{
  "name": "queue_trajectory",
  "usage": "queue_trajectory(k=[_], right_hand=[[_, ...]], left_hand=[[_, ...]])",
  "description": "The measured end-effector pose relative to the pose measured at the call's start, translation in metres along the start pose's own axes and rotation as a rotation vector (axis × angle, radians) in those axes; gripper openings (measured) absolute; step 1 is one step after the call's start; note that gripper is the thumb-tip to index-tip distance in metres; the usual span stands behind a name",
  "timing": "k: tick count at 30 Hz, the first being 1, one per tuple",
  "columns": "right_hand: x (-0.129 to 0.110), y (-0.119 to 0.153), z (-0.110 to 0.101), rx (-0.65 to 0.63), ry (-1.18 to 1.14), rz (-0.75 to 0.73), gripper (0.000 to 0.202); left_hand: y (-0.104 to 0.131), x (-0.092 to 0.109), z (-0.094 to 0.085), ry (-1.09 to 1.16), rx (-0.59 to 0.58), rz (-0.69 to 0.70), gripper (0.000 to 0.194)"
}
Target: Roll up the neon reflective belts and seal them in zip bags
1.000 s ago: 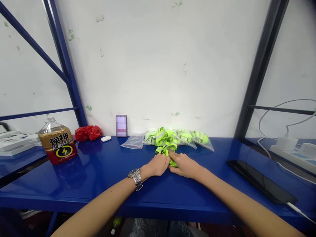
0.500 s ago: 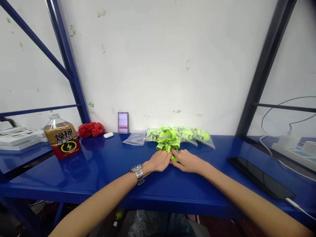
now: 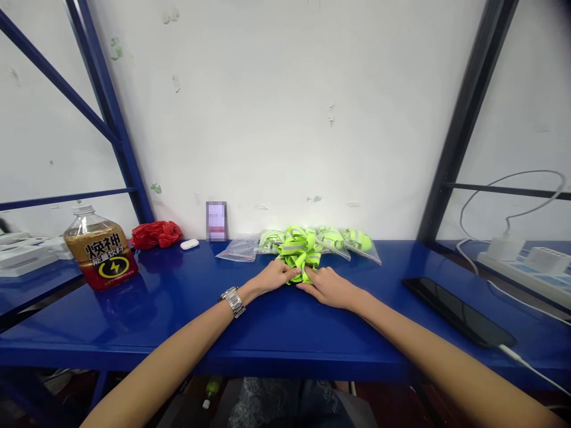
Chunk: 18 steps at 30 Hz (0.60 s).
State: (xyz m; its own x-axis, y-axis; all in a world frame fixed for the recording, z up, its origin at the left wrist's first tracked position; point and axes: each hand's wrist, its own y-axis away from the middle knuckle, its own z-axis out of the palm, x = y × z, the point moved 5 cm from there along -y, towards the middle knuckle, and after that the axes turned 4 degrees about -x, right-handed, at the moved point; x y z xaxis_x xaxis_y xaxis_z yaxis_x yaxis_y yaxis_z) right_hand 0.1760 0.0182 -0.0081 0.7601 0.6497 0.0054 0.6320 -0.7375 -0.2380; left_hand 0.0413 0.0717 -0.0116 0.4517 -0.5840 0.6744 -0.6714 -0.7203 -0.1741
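Left hand (image 3: 273,275): drawn apart from right hand (image 3: 333,288) over the last half second; pinching near left edge of neon-yellow strap bundle (image 3: 298,238), with thumb uppermost.
Silver watch (image 3: 234,302): fastened on left wrist.
Black phone (image 3: 459,310): lying flat at right, plugged into white cable (image 3: 520,359).
Right hand: gripping near right edge of same bundle.
Strap bundle: heaped mid-way across blue table (image 3: 191,279); one strap or several, cannot tell through the folds.
Drink bottle (image 3: 102,255): upright at left, capped.
Flat clear bag (image 3: 238,248): just left of bagged neon pieces (image 3: 359,239).
White case (image 3: 190,244): beside red plastic bag (image 3: 156,235).
Standing phone (image 3: 216,221): propped at wall (image 3: 285,119), screen blurred.
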Motion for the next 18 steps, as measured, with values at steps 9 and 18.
queue_trajectory(k=[9,18], right_hand=[[0.008,-0.002,-0.003,0.028,-0.066,0.019,0.031],[0.010,-0.005,-0.006,0.282,-0.368,0.023,0.039]], left_hand=[[0.016,0.022,0.006,-0.317,0.154,0.132,0.046],[0.016,0.026,0.006,-0.461,0.161,0.076,0.016]])
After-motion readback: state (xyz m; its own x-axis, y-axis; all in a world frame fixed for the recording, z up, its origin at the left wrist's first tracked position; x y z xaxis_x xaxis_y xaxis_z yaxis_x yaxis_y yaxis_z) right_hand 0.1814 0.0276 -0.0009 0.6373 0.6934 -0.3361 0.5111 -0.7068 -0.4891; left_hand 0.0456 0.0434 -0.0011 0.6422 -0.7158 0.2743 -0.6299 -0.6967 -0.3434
